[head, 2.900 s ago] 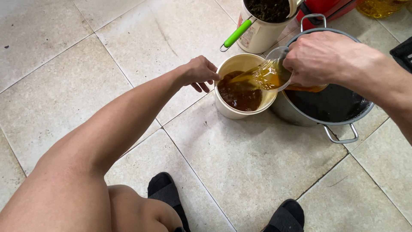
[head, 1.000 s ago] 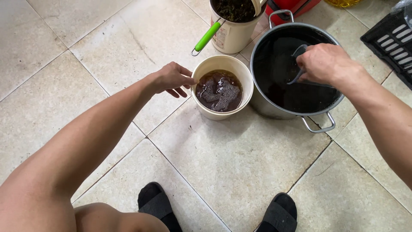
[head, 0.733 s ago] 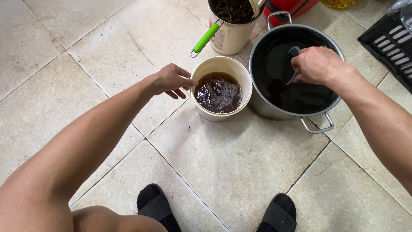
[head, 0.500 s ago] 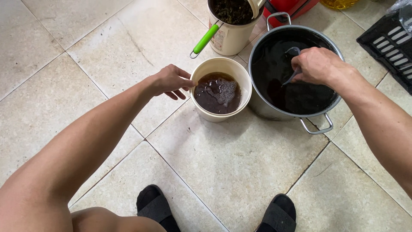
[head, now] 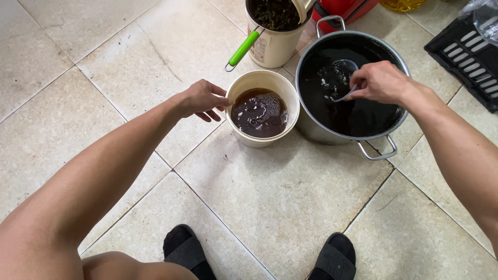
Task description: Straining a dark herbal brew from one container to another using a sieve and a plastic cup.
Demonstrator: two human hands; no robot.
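My left hand (head: 203, 99) grips the rim of a cream plastic tub (head: 290, 95) that stands on the tiled floor, partly full of dark brown liquid (head: 259, 113) with foam. My right hand (head: 381, 81) holds a clear ladle (head: 343, 70) by its handle, its bowl dipped into the dark liquid of a large steel pot (head: 358, 137) just right of the tub. The pot has loop handles at front and back.
Behind the tub stands a second cream container (head: 273, 46) full of dark leaves, with a green-handled tool (head: 243, 49) resting on it. A red object (head: 345, 8) lies at the top, a black crate (head: 464, 52) at the right. My sandalled feet (head: 340, 256) are below.
Earlier my right hand poured amber liquid from the ladle into the tub. It has since moved right and lowered the ladle into the pot. My left hand stayed on the tub's rim.
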